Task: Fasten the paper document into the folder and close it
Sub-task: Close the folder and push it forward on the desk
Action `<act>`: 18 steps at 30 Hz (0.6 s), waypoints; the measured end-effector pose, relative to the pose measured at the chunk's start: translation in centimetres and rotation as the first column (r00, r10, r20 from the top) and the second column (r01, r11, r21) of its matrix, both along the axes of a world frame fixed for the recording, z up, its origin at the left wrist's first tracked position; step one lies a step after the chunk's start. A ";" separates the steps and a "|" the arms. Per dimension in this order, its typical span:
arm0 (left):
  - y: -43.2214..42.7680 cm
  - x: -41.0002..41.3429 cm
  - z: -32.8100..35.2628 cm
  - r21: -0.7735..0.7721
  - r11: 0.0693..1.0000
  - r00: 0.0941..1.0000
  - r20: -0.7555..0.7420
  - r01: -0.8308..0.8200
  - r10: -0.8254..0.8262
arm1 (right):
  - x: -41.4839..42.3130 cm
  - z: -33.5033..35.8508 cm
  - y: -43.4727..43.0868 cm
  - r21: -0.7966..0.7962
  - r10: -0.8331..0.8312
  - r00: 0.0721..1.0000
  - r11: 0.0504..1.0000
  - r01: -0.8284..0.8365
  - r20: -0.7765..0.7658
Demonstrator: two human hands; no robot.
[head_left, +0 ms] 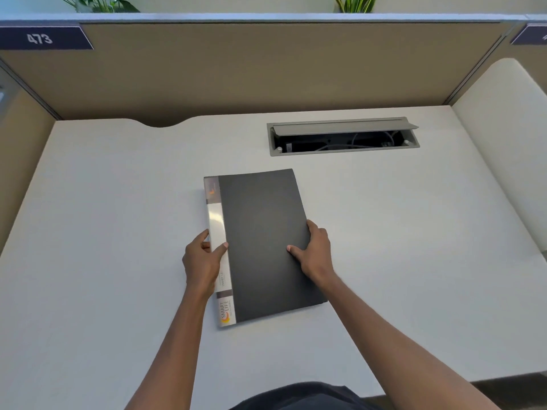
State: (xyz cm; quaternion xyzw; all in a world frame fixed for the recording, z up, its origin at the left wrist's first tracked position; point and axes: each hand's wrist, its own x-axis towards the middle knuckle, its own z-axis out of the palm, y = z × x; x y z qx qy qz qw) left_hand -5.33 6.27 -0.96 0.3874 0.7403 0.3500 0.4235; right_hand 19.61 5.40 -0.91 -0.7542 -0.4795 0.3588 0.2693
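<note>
A dark grey folder (263,238) lies closed and flat on the white desk (103,217), its light spine strip with a label on the left side. My left hand (201,261) grips the spine edge, thumb on top of the strip. My right hand (313,250) holds the folder's right edge, thumb pressed on the cover and fingers curled around the side. No paper document is visible; anything inside the folder is hidden by the cover.
A grey cable tray (343,137) with its lid raised is set into the desk behind the folder. Tan partition walls (236,69) enclose the desk at the back and sides. A white cushioned panel (509,137) stands at the right.
</note>
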 end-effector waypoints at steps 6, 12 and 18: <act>5.7 -3.6 0.3 0.004 0.999 0.998 -0.040 0.038 -0.038 | -3.6 0.7 5.7 0.010 0.040 0.999 0.999 -0.040 -0.001; 12.9 -6.2 0.9 0.006 0.995 0.987 -0.127 0.102 -0.100 | -6.2 0.9 12.0 0.014 0.038 0.999 0.999 -0.038 -0.007; 19.5 -7.3 1.3 -0.003 0.990 0.975 -0.172 0.141 -0.139 | -7.7 1.0 17.9 -0.001 0.033 0.999 0.999 -0.033 0.019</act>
